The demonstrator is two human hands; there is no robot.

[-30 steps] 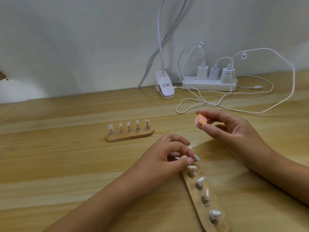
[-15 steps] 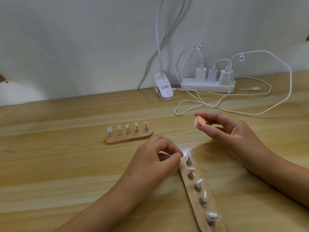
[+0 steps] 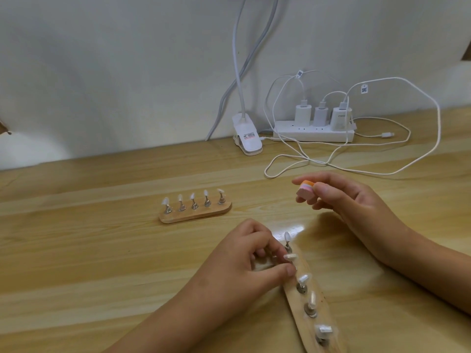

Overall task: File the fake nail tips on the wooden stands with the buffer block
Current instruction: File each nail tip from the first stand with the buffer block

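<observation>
View: head camera, looking down on the wooden table [image 3: 102,250].
Buffer block [image 3: 304,191]: small, orange over pink, held above the table, clear of both stands.
Right hand [image 3: 356,207]: narrow pinch on the block, thumb and fingertips at its rear half; the pink face is left free.
Near stand [image 3: 322,299]: runs away from the viewer, five tips on metal posts.
Left hand [image 3: 244,261]: fingers curled at the second nail tip [image 3: 290,256], thumb by its post; actual pinch not resolvable.
Far stand [image 3: 196,215]: five tips, untouched, well apart from the hands.
Handling (judgement): tips thin, light, likely springy on swivelling posts. Brace the post low and stroke lightly. Block is soft foam, so hold its sides.
</observation>
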